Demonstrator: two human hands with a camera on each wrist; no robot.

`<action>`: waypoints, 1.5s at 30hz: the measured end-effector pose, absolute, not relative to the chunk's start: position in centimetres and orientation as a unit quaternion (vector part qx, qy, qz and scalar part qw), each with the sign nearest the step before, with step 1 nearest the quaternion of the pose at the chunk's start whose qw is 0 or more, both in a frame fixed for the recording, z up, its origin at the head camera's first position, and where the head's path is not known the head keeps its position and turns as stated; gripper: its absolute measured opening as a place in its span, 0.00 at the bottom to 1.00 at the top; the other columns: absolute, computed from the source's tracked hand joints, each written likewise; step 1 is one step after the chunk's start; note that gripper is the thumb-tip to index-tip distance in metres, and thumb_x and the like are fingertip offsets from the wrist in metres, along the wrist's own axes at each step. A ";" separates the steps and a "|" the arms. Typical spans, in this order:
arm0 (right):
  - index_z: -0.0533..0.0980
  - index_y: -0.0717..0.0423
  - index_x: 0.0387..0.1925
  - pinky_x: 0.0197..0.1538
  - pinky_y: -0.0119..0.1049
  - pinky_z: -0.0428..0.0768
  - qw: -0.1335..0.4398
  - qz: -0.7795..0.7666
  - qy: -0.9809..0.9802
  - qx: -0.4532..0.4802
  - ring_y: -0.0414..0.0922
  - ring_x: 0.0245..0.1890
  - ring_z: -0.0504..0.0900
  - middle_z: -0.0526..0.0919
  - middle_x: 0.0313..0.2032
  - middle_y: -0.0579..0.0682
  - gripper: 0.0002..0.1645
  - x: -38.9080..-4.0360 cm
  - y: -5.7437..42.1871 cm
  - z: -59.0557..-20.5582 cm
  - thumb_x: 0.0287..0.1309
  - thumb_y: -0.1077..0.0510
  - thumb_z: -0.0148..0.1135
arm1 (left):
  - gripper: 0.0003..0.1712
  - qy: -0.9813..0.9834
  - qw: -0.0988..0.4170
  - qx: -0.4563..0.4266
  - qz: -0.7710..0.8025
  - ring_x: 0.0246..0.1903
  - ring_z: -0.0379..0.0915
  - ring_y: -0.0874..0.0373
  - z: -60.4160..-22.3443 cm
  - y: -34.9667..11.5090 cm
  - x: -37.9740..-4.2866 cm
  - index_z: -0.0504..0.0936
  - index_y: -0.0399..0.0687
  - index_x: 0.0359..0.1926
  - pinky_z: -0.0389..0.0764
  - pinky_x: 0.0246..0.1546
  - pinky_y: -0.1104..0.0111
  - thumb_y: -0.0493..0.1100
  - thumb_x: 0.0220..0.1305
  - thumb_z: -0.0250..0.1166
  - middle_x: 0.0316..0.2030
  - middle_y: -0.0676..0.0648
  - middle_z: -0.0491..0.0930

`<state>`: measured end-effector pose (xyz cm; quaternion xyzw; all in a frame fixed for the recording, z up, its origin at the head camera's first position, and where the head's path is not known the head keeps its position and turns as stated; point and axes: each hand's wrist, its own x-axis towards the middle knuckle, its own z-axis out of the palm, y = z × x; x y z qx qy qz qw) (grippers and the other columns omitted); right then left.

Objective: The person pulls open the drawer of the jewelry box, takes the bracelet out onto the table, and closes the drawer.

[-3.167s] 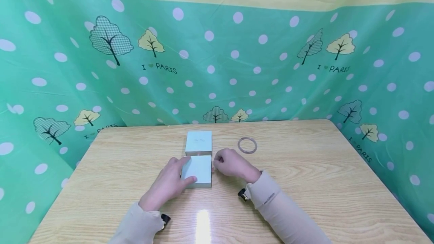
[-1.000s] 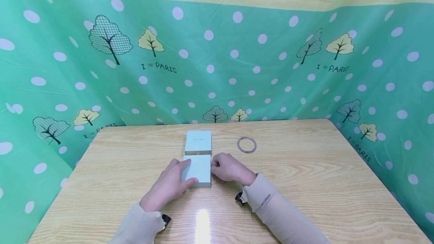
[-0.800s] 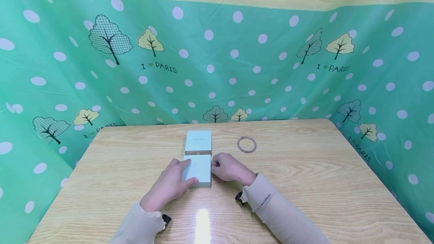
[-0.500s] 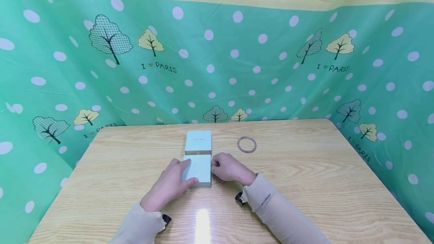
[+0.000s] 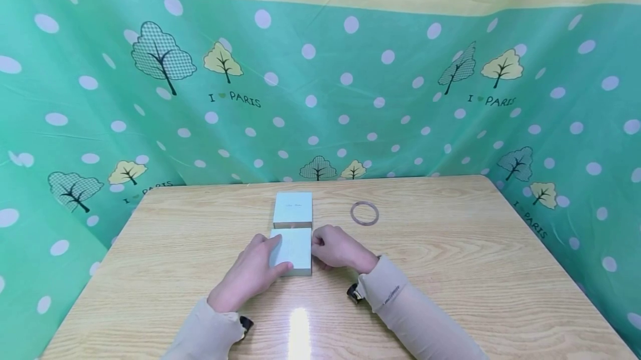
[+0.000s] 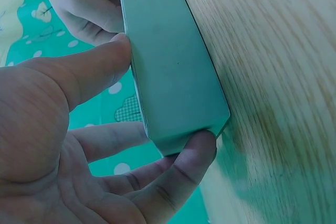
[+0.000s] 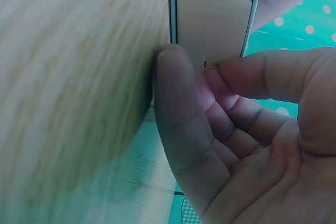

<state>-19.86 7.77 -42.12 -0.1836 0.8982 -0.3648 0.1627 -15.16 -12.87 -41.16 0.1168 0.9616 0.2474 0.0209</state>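
Observation:
On the wooden table lies a pale blue drawer-style gift box [image 5: 294, 250], its sleeve plain on top. My left hand [image 5: 250, 268] grips it from the left, thumb on the top near edge and fingers round the far side; in the left wrist view the fingers [image 6: 197, 156] curl over its end. At the box's right side is my right hand [image 5: 339, 248]. In the right wrist view the cream drawer front [image 7: 212, 24] sits flush inside the sleeve, and thumb and index finger pinch at a small slit in it, largely hiding the pull tab.
Directly behind the box is a second pale blue box [image 5: 293, 208] with small lettering on its lid. A purplish bangle [image 5: 364, 213] lies to its right. A green polka-dot curtain [image 5: 320, 82] hangs along the table's back and sides.
Compared with about three seconds ago, my right hand has moved slightly nearer and closer against the box's right side. Over the last second, both hands and the box hold still.

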 end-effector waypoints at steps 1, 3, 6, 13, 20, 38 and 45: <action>0.71 0.53 0.17 0.19 0.34 0.75 0.162 -0.364 0.898 -0.184 0.43 0.14 0.77 0.81 0.18 0.55 0.15 -19.9 7.8 -42.1 0.60 0.63 0.52 | 0.41 0.961 0.021 0.118 0.247 0.37 0.69 0.56 -41.1 -12.9 -15.2 0.69 0.34 0.64 0.76 0.42 0.60 0.53 0.56 0.70 0.44 0.39 0.72; 0.71 0.54 0.18 0.19 0.34 0.75 0.162 -0.365 0.898 -0.185 0.44 0.14 0.78 0.81 0.18 0.55 0.15 -19.9 7.8 -42.2 0.60 0.63 0.52 | 0.41 0.961 0.021 0.116 0.249 0.37 0.69 0.56 -41.1 -12.8 -15.1 0.69 0.34 0.64 0.76 0.43 0.60 0.52 0.56 0.70 0.44 0.39 0.72; 0.71 0.54 0.18 0.19 0.34 0.75 0.161 -0.366 0.897 -0.186 0.45 0.15 0.79 0.81 0.18 0.55 0.15 -19.9 7.8 -42.1 0.60 0.63 0.52 | 0.40 0.961 0.021 0.117 0.251 0.37 0.69 0.56 -41.1 -12.8 -15.1 0.70 0.34 0.64 0.76 0.42 0.59 0.52 0.56 0.71 0.44 0.39 0.72; 0.71 0.53 0.17 0.19 0.34 0.75 0.160 -0.366 0.898 -0.186 0.45 0.15 0.79 0.81 0.17 0.55 0.16 -19.8 7.8 -42.0 0.60 0.63 0.52 | 0.40 0.963 0.025 0.117 0.243 0.37 0.70 0.55 -40.9 -12.7 -15.0 0.69 0.34 0.65 0.76 0.42 0.59 0.53 0.57 0.69 0.45 0.39 0.71; 0.71 0.53 0.17 0.19 0.34 0.76 0.161 -0.367 0.897 -0.186 0.46 0.15 0.79 0.80 0.17 0.55 0.16 -19.9 7.8 -42.0 0.61 0.63 0.51 | 0.41 0.964 0.025 0.113 0.240 0.38 0.70 0.55 -41.0 -12.6 -15.0 0.68 0.35 0.65 0.76 0.43 0.59 0.54 0.57 0.69 0.46 0.39 0.71; 0.78 0.61 0.22 0.20 0.37 0.78 0.170 -0.371 0.898 -0.167 0.48 0.16 0.80 0.80 0.17 0.54 0.13 -20.1 7.8 -42.5 0.59 0.62 0.52 | 0.41 0.963 0.028 0.106 0.247 0.38 0.69 0.56 -41.1 -12.8 -15.1 0.69 0.35 0.65 0.76 0.43 0.60 0.54 0.57 0.70 0.45 0.40 0.71; 0.78 0.61 0.20 0.19 0.35 0.75 0.167 -0.362 0.904 -0.154 0.45 0.14 0.78 0.79 0.15 0.52 0.15 -20.1 7.8 -42.7 0.60 0.61 0.53 | 0.41 0.963 0.028 0.110 0.246 0.38 0.69 0.55 -41.0 -12.8 -15.1 0.69 0.35 0.65 0.76 0.43 0.60 0.54 0.57 0.70 0.45 0.40 0.71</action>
